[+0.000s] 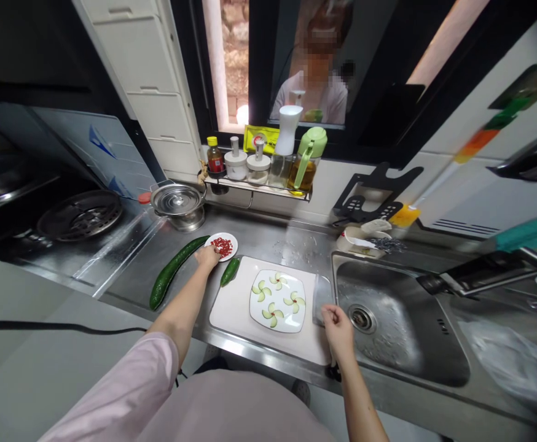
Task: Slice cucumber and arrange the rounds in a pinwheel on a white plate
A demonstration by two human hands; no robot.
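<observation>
My left hand (206, 258) is at the near-left rim of a small white dish (234, 240) of red chopped bits (222, 247). Its fingers are curled at the bits, and what they hold is hidden. A long green cucumber (171, 274) lies left of that hand, and a short cucumber piece (230, 272) is on the cutting board's left edge. On the white cutting board (231, 313) stands a square white plate (283, 307) with several pinwheels of pale green slices, red at their centres. My right hand (340, 331) pinches its fingertips above the board's right edge, over a cleaver (321, 294).
A steel sink (388, 331) with a faucet (475, 273) is at the right. Behind stands a rack (259, 187) with seasoning jars and an oil bottle (303, 175). A steel pot (179, 205) and a gas burner (82, 215) are at the left.
</observation>
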